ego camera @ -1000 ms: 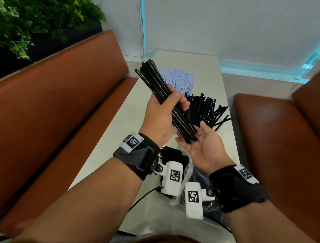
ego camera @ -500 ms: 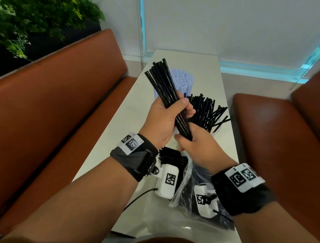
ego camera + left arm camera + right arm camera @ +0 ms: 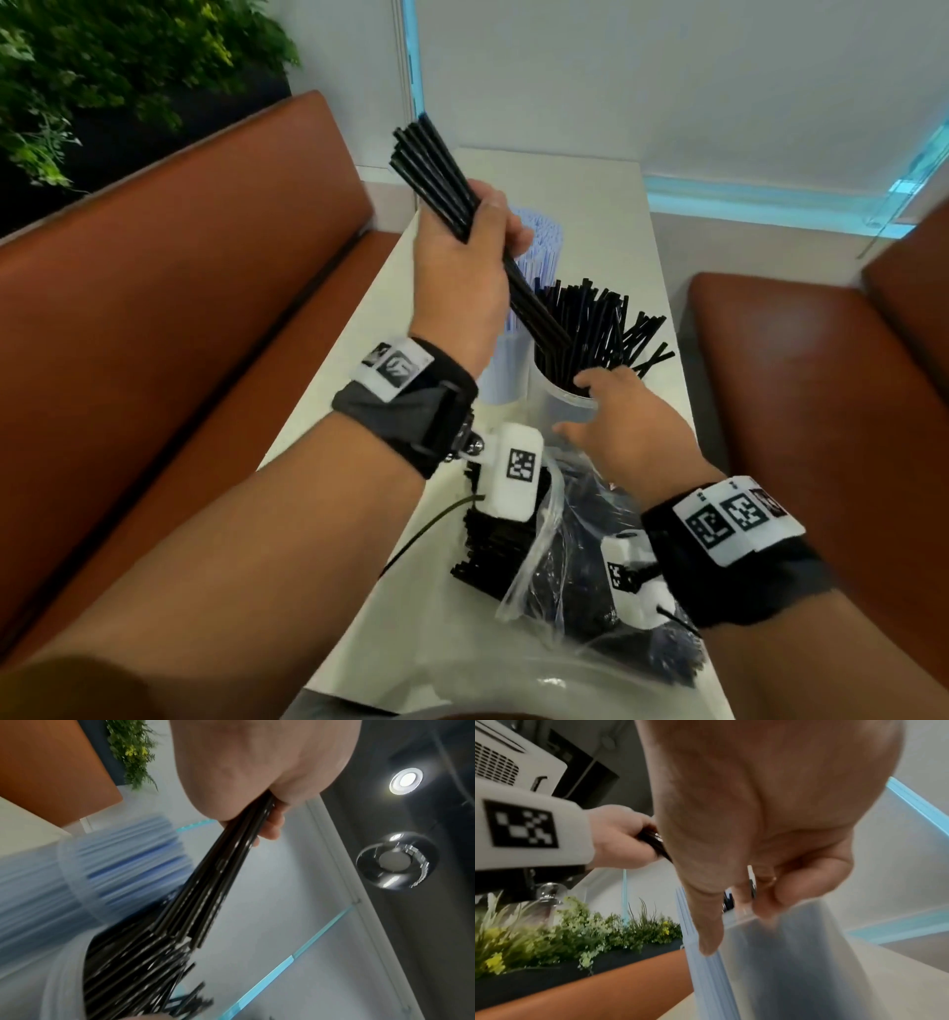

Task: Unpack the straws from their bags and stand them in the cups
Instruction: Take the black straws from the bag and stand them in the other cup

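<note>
My left hand [image 3: 482, 241] grips a bundle of black straws [image 3: 436, 174], tilted, with its lower ends inside the clear cup [image 3: 560, 406] among the black straws [image 3: 595, 324] standing there. My right hand [image 3: 611, 411] holds that cup at its near rim, thumb down the side and fingers curled at the top. In the left wrist view the bundle [image 3: 226, 872] runs from my fist down into the cup. The right wrist view shows my thumb along the cup wall [image 3: 795, 953]. Behind stands a second cup [image 3: 506, 370] full of blue straws [image 3: 539, 236].
An opened clear bag [image 3: 560, 565] with black straws lies at the near end of the narrow white table [image 3: 590, 205], beside a loose heap of black straws [image 3: 488, 555]. Brown benches [image 3: 205, 308] [image 3: 796, 385] flank the table. A plant [image 3: 102, 67] stands behind the left bench.
My left hand has lifted the bundle forward and set its lower ends into the black-straw cup. My right hand has let go of the bundle's lower end and moved to the cup.
</note>
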`<state>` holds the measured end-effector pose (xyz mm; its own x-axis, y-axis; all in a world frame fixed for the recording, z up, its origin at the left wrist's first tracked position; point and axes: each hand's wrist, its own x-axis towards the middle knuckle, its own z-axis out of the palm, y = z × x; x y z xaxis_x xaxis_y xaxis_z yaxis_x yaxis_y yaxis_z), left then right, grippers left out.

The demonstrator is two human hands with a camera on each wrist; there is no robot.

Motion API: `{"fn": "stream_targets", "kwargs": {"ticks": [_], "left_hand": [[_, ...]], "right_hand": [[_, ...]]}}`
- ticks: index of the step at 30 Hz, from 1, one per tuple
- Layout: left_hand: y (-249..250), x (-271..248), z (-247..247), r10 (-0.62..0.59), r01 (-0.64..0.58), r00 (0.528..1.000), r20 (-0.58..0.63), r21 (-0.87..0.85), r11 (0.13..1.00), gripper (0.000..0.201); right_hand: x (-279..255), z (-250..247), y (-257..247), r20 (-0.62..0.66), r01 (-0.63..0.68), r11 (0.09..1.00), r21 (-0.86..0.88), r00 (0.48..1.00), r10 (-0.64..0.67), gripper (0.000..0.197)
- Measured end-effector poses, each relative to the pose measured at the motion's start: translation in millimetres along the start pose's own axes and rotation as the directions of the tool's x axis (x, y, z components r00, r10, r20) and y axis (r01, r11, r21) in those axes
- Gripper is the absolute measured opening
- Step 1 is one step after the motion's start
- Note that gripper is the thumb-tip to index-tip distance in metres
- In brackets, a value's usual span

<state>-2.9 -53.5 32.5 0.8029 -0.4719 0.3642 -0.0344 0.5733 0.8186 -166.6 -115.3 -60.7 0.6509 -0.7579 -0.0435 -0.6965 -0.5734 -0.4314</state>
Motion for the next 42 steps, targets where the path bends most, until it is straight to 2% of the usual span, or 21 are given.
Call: {"fn": "stream_targets", "kwargs": {"ticks": [2, 4, 7, 10, 12, 13, 17, 19, 22, 27, 30, 35, 37, 39, 42], "left_hand": [[-17.7, -7.3, 11.9, -0.029, 0.026, 0.999, 0.026, 0.091, 0.995, 0.009], [-38.4, -20.1, 17.2, -0.088, 0.057, 0.991, 0.104, 0.269, 0.961, 0.007], [-68.3, -31.1, 4.4, -0.162, 0.06, 0.977, 0.138, 0.552, 0.831, 0.015], [-84.4, -37.8, -8.2, -0.21, 0.032, 0.959, 0.189, 0.668, 0.744, 0.015], [-88.9, -42.5, -12.1, -0.285, -0.034, 0.924, 0.256, 0.796, 0.605, 0.014], [-90.5, -43.9, -14.7, -0.304, -0.063, 0.912, 0.275, 0.827, 0.559, 0.023], [-85.5, -47.5, -24.9, -0.286, -0.014, 0.928, 0.238, 0.792, 0.611, 0.086], [-84.1, -53.5, -24.2, -0.347, 0.023, 0.91, 0.228, 0.807, 0.59, 0.105], [-84.8, -55.8, -11.3, -0.405, 0.025, 0.877, 0.258, 0.818, 0.575, 0.103], [-92.9, -42.1, 21.8, -0.431, -0.073, 0.843, 0.322, 0.862, 0.502, 0.125], [-101.7, -35.7, 38.9, -0.468, -0.13, 0.8, 0.377, 0.869, 0.478, 0.131], [-113.8, -23.7, 67.2, -0.531, -0.238, 0.736, 0.42, 0.894, 0.379, 0.134], [-118.5, -23.6, 78.0, -0.537, -0.293, 0.716, 0.446, 0.89, 0.349, 0.127], [-122.9, -21.4, 84.1, -0.537, -0.321, 0.707, 0.46, 0.885, 0.337, 0.105], [-125.7, -11.3, 80.6, -0.516, -0.31, 0.72, 0.465, 0.88, 0.361, 0.06]], "right_hand": [[5.5, 6.2, 0.9, 0.072, -0.012, 0.993, -0.115, 0.997, 0.02, 0.033], [5.6, 9.5, 3.1, 0.036, 0.02, 0.992, -0.128, 0.999, -0.016, 0.021], [1.6, 9.0, 12.2, -0.026, 0.085, 0.992, -0.092, 0.996, -0.088, 0.018], [0.3, 10.3, 17.7, -0.034, 0.099, 0.994, -0.039, 0.994, -0.1, 0.017], [1.6, 12.7, 17.9, -0.028, 0.1, 0.994, -0.053, 0.994, -0.102, 0.019], [1.9, 13.5, 17.6, -0.028, 0.103, 0.993, -0.062, 0.994, -0.105, 0.021], [2.2, 12.6, 18.5, -0.027, 0.102, 0.992, -0.074, 0.994, -0.104, 0.022], [1.2, 11.8, 18.3, -0.022, 0.104, 0.992, -0.078, 0.994, -0.106, 0.022], [-0.8, 10.2, 17.0, 0.019, 0.109, 0.991, -0.084, 0.994, -0.108, 0.03], [-4.2, 7.5, 14.8, 0.065, 0.098, 0.988, -0.122, 0.994, -0.091, 0.033], [-4.3, 7.4, 14.8, 0.111, 0.111, 0.973, -0.204, 0.99, -0.09, 0.033], [-4.3, 7.1, 12.7, 0.155, 0.104, 0.957, -0.269, 0.986, -0.064, 0.042], [-3.8, 6.6, 13.3, 0.176, 0.093, 0.96, -0.265, 0.983, -0.046, 0.045], [-3.4, 3.8, 13.2, 0.167, 0.059, 0.972, -0.229, 0.986, -0.02, 0.044], [-2.9, -0.2, 11.6, 0.144, 0.065, 0.979, -0.192, 0.989, -0.037, 0.038]]}}
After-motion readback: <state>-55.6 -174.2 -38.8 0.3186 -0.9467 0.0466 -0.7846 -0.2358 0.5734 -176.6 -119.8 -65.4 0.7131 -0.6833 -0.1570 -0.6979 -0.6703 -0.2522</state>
